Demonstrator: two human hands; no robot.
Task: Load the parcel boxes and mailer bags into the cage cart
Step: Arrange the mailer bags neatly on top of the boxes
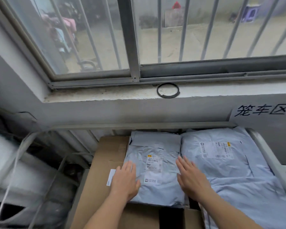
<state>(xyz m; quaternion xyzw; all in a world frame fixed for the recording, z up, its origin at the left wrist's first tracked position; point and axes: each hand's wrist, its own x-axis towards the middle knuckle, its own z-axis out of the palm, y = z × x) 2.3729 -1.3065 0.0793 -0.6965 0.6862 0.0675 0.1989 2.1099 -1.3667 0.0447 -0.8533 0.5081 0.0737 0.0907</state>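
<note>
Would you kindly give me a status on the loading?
Left hand, right hand open, on smaller mailer bag. Bag atop cardboard box, beside larger mailer bag. Nothing in the way.

One wide-angle camera on the person's head looks forward and down, close over the cage cart (pixel 155 125), facing the barred window (pixel 129 38) at 12 o'clock. The left hand (pixel 125 180) and right hand (pixel 191 177) lie at 6 o'clock, near the lens.
</note>
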